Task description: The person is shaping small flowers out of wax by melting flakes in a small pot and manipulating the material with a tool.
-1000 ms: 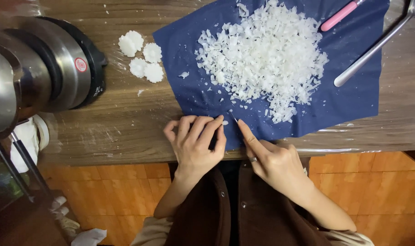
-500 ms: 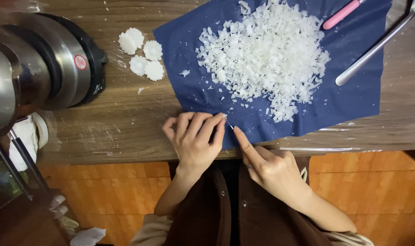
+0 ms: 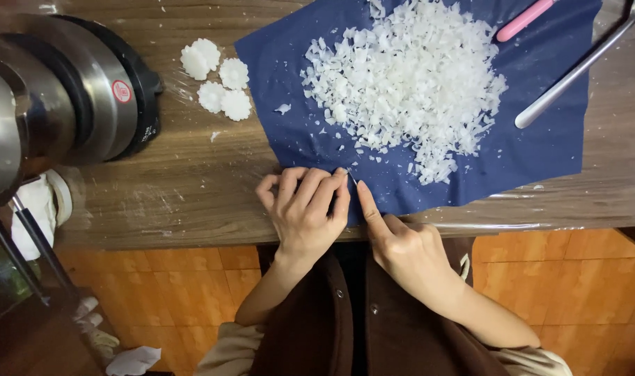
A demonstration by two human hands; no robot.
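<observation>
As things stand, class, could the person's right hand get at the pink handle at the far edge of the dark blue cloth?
Probably yes: the right hand is empty at the dark blue cloth's near edge, though the heap of white flakes lies before the pink handle.

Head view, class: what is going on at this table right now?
A person's left hand lies flat on the near edge of a dark blue cloth, and the right hand points its forefinger at the same edge. A heap of white flakes sits on the cloth. Four white flower-shaped pieces lie on the wooden table, beside a steel appliance.
</observation>
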